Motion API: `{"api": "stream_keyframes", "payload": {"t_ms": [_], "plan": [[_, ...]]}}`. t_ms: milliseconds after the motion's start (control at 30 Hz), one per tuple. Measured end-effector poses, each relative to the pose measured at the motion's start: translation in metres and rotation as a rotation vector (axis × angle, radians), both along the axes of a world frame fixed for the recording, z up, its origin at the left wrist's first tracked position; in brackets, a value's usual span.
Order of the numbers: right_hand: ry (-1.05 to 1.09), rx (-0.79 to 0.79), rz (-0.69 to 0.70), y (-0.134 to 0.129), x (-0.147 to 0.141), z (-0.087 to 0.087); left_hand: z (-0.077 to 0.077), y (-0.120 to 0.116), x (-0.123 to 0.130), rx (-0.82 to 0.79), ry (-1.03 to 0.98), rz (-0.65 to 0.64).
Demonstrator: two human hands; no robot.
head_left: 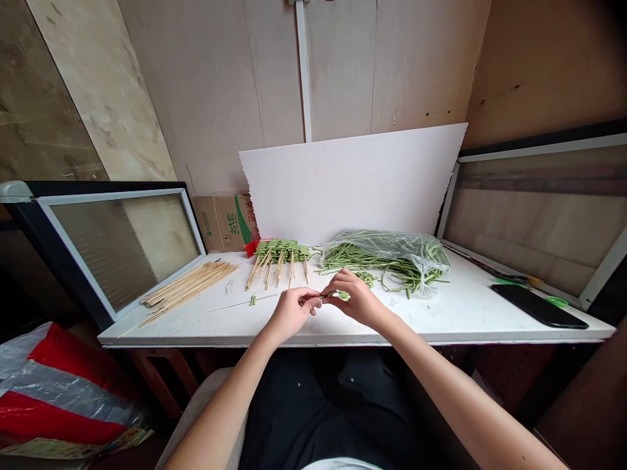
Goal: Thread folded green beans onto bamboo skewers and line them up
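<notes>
My left hand [292, 309] and my right hand [356, 299] meet above the front of the white table [470, 307], with fingertips pinched together. Between them is a thin green bean [322, 297], mostly covered by fingers. More green pieces [343, 296] show beneath my right hand. To the left of my left hand, a thin bamboo skewer [230, 305] lies near a short cut bean piece [253, 300]. Behind my hands sit several bean-loaded skewers [281, 251], sticks pointing toward me. A clear plastic bag [416, 245] of long green beans [353, 256] lies behind my right hand.
A pile of bare bamboo skewers [191, 284] lies at the table's left. A black phone [537, 305] rests at the right. A white board [353, 186] and a cardboard box [224, 223] stand along the back. Framed panels [122, 245] flank the table.
</notes>
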State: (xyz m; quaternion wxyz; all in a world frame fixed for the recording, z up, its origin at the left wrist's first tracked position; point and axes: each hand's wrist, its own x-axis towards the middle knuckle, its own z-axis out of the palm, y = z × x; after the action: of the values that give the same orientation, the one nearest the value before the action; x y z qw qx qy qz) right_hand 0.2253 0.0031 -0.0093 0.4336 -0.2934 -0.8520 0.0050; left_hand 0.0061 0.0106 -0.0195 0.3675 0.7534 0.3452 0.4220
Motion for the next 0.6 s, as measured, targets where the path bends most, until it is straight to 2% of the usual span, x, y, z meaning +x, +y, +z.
{"api": "stream_keyframes", "payload": {"t_ms": [300, 500, 600], "plan": [[-0.025, 0.031, -0.027, -0.005, -0.005, 0.002, 0.006, -0.009, 0.002, 0.013, 0.044, -0.044], [0.188, -0.184, 0.029, -0.004, -0.01, -0.004, 0.009, -0.013, 0.0, 0.113, 0.093, -0.053], [0.288, -0.27, 0.071, -0.005, -0.015, -0.006, 0.009, -0.012, -0.001, 0.104, 0.07, -0.052]]}}
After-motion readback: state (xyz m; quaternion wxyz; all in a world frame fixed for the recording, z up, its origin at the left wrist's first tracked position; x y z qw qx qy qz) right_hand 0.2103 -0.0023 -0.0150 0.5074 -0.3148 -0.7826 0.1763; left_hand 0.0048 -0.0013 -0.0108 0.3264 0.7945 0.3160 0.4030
